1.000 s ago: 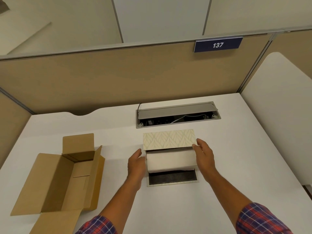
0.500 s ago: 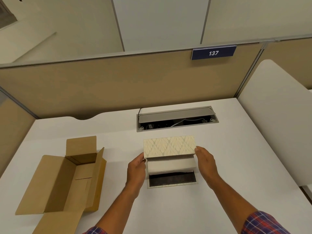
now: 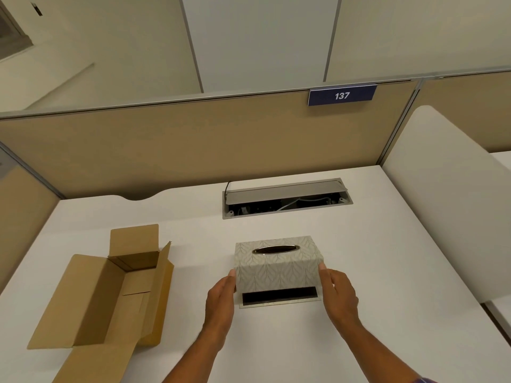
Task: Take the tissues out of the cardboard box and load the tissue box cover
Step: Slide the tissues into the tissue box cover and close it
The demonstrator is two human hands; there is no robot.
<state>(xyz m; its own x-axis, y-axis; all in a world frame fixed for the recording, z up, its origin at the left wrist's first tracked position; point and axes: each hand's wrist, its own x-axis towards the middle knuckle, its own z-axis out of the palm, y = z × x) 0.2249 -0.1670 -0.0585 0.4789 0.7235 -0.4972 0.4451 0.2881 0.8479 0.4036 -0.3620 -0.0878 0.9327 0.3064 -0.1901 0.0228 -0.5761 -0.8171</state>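
Observation:
The leaf-patterned tissue box cover (image 3: 278,268) stands upright at the middle of the desk, its oval metal-rimmed slot facing up. Its flat base plate (image 3: 279,297), dark inside with a pale rim, lies on the desk right under its near edge. My left hand (image 3: 221,302) presses the cover's left end and my right hand (image 3: 338,295) presses its right end. No tissues show; the pack is hidden inside the cover. The brown cardboard box (image 3: 110,291) lies open and empty to the left, flaps spread.
An open cable tray (image 3: 287,199) with wires is sunk in the white desk (image 3: 387,272) behind the cover. Tan partition panels wall the back and left; a white divider (image 3: 442,194) stands on the right. A blue sign reads 137 (image 3: 342,95).
The cover was tipped with its patterned side facing me above a white tissue pack; it has turned upright over the pack, slot upward. Both hands stayed at its ends.

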